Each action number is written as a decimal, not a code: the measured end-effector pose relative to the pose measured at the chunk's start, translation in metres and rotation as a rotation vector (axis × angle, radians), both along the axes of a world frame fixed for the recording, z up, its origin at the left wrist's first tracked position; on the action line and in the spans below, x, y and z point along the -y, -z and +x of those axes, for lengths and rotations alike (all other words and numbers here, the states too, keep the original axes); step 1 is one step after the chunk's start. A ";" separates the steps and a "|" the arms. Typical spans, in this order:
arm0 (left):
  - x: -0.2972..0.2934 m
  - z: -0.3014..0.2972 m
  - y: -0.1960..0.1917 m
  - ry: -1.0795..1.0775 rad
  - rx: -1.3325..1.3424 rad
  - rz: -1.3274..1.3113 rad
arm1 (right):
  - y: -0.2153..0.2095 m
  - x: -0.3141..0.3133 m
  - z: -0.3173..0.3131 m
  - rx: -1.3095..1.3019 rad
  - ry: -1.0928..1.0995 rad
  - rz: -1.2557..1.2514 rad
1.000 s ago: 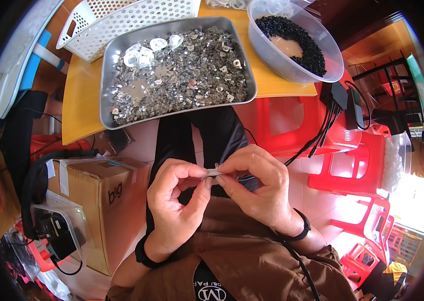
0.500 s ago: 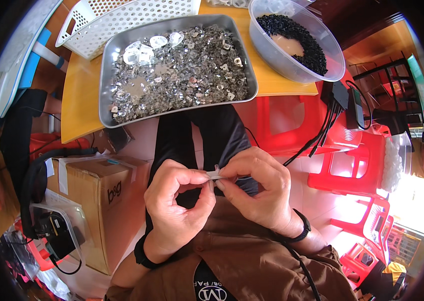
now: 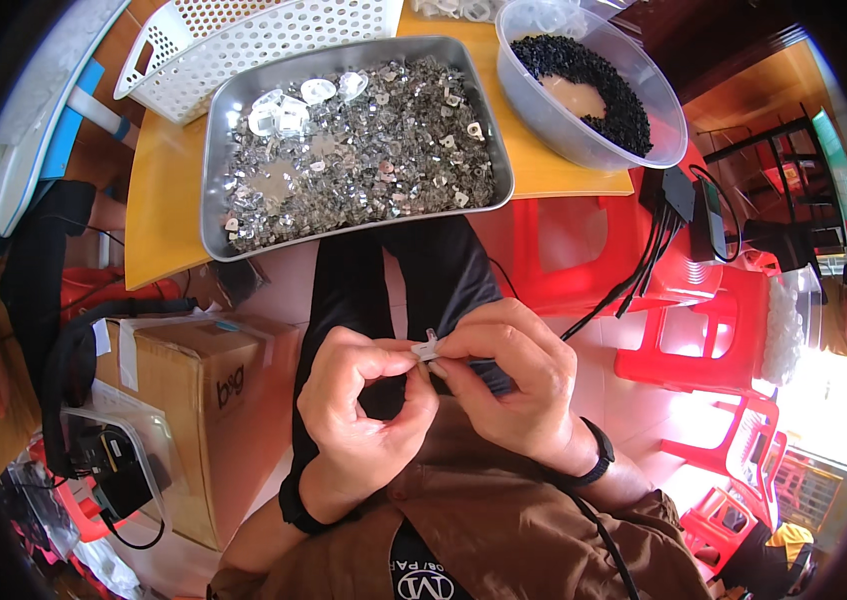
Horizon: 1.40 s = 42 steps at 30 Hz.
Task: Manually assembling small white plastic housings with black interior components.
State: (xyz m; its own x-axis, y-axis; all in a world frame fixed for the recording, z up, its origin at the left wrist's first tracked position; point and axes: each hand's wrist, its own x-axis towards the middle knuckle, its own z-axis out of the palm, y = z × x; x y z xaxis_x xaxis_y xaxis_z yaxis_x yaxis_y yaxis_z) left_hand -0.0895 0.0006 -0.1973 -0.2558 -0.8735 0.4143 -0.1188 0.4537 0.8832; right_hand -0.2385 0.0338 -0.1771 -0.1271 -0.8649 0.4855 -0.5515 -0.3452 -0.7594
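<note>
Over my lap, my left hand point(image 3: 363, 400) and my right hand point(image 3: 513, 370) meet fingertip to fingertip. Between them they pinch a small whitish plastic piece point(image 3: 426, 351), with a clear prong sticking up from it. My fingers cover much of the piece, so its exact kind is unclear. Beyond my hands, a metal tray point(image 3: 358, 222) on the table holds many small clear and metallic parts. Several larger clear plastic pieces point(image 3: 319, 91) lie on top of them at the far left of the tray.
A yellow table point(image 3: 165, 200) carries the tray, a white perforated basket point(image 3: 273, 50) and a clear bowl point(image 3: 678, 120) of small black pieces. A cardboard box point(image 3: 243, 400) stands at left. Red plastic stools point(image 3: 683, 345) and hanging black cables point(image 3: 648, 245) are at right.
The small piece has turned slightly between my fingers, showing more of its pale face. My hands have shifted only a little. The tray and table sit slightly lower in view.
</note>
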 end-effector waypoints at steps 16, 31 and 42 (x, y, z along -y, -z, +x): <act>0.001 0.009 -0.005 0.181 -0.172 0.361 | -0.005 -0.003 0.001 0.180 -0.023 0.144; -0.001 0.012 -0.007 0.192 -0.203 0.385 | 0.000 -0.004 0.001 0.273 -0.048 0.189; 0.001 0.008 -0.016 0.054 0.076 -0.040 | -0.002 -0.003 0.006 0.081 -0.031 0.086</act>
